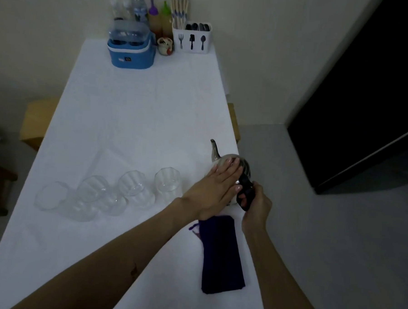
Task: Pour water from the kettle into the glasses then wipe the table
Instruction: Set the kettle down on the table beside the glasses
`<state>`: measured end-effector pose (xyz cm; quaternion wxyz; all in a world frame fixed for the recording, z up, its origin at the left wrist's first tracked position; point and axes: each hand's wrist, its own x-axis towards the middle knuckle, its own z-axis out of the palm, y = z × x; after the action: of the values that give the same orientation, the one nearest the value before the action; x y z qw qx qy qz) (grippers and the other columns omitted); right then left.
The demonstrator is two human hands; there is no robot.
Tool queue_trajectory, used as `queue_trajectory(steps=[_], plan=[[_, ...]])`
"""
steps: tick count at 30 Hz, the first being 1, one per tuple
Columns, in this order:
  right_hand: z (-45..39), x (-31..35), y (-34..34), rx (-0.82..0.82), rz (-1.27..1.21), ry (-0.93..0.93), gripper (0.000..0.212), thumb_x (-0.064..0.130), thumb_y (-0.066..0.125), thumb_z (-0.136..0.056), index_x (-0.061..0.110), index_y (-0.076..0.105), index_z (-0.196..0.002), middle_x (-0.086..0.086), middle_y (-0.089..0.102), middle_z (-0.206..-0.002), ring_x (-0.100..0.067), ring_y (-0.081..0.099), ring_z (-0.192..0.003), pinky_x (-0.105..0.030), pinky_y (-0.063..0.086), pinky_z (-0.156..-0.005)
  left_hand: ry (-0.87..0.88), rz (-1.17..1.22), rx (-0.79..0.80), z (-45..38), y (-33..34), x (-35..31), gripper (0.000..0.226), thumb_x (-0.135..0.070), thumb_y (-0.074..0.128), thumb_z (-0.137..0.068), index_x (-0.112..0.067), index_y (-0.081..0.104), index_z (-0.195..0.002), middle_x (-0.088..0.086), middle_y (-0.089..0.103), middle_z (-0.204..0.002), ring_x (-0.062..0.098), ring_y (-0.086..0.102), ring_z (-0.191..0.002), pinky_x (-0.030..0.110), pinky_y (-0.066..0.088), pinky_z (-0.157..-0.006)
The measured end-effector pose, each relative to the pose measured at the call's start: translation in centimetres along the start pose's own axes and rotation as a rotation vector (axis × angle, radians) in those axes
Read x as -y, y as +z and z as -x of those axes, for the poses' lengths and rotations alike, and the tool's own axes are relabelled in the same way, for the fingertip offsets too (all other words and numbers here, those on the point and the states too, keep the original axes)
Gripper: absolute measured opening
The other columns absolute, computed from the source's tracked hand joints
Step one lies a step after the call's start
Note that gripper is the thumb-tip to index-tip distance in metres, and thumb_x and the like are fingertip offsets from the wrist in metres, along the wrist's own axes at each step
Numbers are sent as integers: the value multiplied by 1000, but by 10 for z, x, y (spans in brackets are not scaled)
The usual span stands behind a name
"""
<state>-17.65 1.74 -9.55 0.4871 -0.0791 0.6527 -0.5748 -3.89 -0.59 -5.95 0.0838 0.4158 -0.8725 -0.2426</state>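
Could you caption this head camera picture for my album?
Right hand grips the steel kettle's black handle, left hand flat on its lid, beside four clear glasses.

The flat left hand hid most of the small steel kettle's lid and body. The right hand covered part of its black handle. Water level in the four clear ribbed glasses was unreadable.

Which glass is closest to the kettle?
The rightmost glass in the row. It stands right beside the kettle, next to the left hand; the other glasses trail off to the left, farther away.
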Motion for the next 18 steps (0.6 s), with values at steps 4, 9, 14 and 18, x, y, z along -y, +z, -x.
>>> queue_trajectory(steps=[4,9,14,18], plan=[[-19,-15,7,3,-65,15,23,18,62,-95,11,71,-76,-1,68,-68,-14,61,-62,-25,51,-57,-35,26,14,-12,11,12,55,-34,18,-105,-16,3,-154,0,-8,-162,11,-13,-148,30,-9,-120],[-31,-26,9,19,-71,16,33,19,61,-96,12,70,-64,0,65,-56,-17,57,-58,-32,47,-63,-52,64,-8,-16,19,19,60,-40,14,-100,-15,5,-154,1,-6,-162,13,-10,-149,31,-7,-121],[-30,-29,9,46,-73,-30,36,19,61,-96,18,74,-62,0,69,-61,-17,61,-63,-35,49,-67,-62,81,-36,-17,23,20,58,-37,17,-102,-15,4,-154,0,-8,-162,11,-12,-148,28,-9,-119],[-28,-39,6,2,-81,-144,22,17,57,-98,9,72,-84,-3,70,-80,-17,63,-79,-36,52,-78,-82,-17,-23,-17,26,20,59,-40,12,-102,-15,-2,-153,0,-13,-161,12,-16,-147,32,-12,-119]])
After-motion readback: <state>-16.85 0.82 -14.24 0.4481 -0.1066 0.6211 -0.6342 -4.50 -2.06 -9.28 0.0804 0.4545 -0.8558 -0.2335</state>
